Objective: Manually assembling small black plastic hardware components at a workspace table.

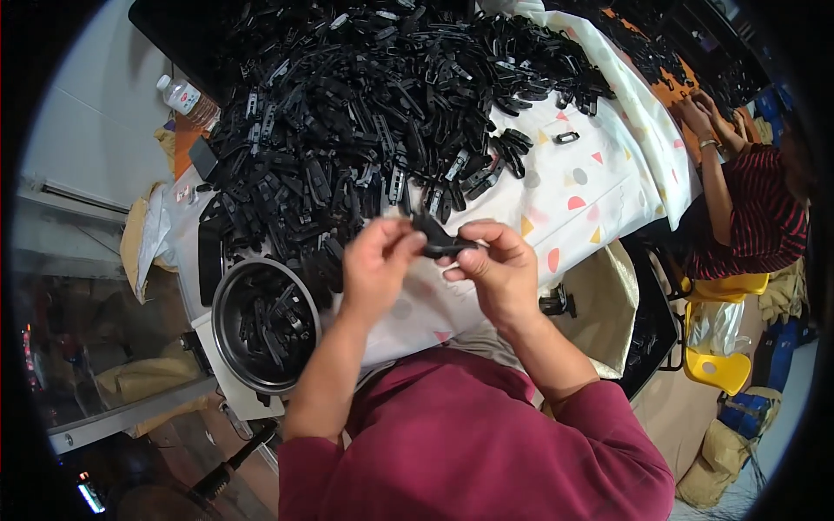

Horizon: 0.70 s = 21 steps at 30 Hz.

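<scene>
The left hand [375,264] and right hand [504,271] are pinching a black part [441,242] from opposite sides, probably for steadiness. A metal bowl [224,334] is holding loose pieces [274,326], seemingly containing them.

Plain maroon shirt [486,434] at six o'clock;
short left sleeve [308,473] at seven; right sleeve [612,443] between four and five; both maroon

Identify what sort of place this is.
Probably a small-parts workshop: a big heap of black parts, a metal bowl holding more, and another person with hands at an orange-brown table.
</scene>
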### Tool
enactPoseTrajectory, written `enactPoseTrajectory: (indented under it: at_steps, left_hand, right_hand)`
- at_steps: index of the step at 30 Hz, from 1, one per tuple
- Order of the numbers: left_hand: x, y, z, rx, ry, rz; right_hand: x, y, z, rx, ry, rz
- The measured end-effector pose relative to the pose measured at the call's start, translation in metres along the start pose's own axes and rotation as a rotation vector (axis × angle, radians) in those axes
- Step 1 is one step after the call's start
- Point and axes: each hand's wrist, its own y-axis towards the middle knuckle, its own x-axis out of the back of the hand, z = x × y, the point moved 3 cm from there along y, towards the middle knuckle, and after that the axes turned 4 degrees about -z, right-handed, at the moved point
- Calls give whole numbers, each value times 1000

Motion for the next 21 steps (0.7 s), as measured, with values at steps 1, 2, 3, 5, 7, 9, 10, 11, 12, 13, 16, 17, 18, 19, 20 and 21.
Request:
enactPoseTrajectory:
  at_steps: [1,2,3,5,7,9,10,11,12,13,16,17,18,19,20,21]
  left_hand:
    - [-2,-10,-3,-3,-178,28]
    - [-3,-14,-8,-78,-244,57]
    - [-3,-16,-12,-154,-310,88]
    - [1,-18,-11,-187,-266,108]
    - [1,-21,-20,-420,-114,143]
    - [1,-25,-24,-538,-137,158]
    - [0,-31,-27,-467,-196,127]
    - [-4,-34,-35,-394,-259,99]
    - [-2,-34,-33,-395,-262,102]
    - [2,-33,-29,-372,-221,149]
    - [9,-33,-24,-267,-251,172]
    - [12,-35,-22,-183,-326,147]
    - [17,-38,-16,-147,-362,150]
    - [20,-39,-13,-146,-359,145]
    - [20,-38,-10,-76,-395,154]
    - [19,-37,-6,-5,-430,162]
  right_hand:
    - [-5,-5,-4,15,15,14]
    - [-9,-10,-5,157,-81,46]
    - [-11,-15,-4,231,-182,72]
    - [-19,-21,-2,230,-125,58]
    - [-20,-27,-1,286,-229,50]
    - [-20,-30,0,343,-328,47]
    - [-20,-31,1,382,-367,70]
    - [-20,-33,2,421,-409,88]
    - [-20,-35,4,430,-452,142]
    - [-23,-35,7,432,-454,140]
    - [-33,-31,15,470,-666,-35]
    - [-31,-31,16,468,-663,-30]
    - [-29,-31,14,451,-819,110]
    - [-29,-31,9,431,-972,254]
    - [-28,-31,7,467,-991,223]
    - [-23,-27,4,467,-993,223]
